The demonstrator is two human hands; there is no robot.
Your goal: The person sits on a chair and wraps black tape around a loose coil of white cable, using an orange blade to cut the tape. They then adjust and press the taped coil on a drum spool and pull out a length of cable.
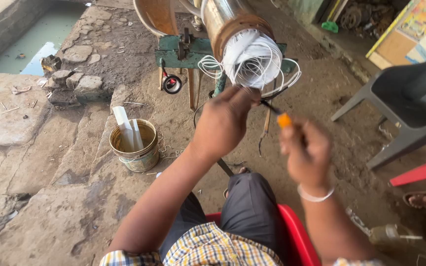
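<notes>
Head view. A metal cylinder lies clamped on a green stand at twelve o'clock, with white wire loops bulging from its end. The left hand pinches closed at the loops' lower edge. The right hand is closed on an orange-handled tool. The wire looks light, springy and easily kinked; best gripped near the bundle. A bucket stands at nine o'clock.

soft even daylight, faint shadows, perhaps slight motion blur on the right hand, mild wide-angle edge bending
</notes>
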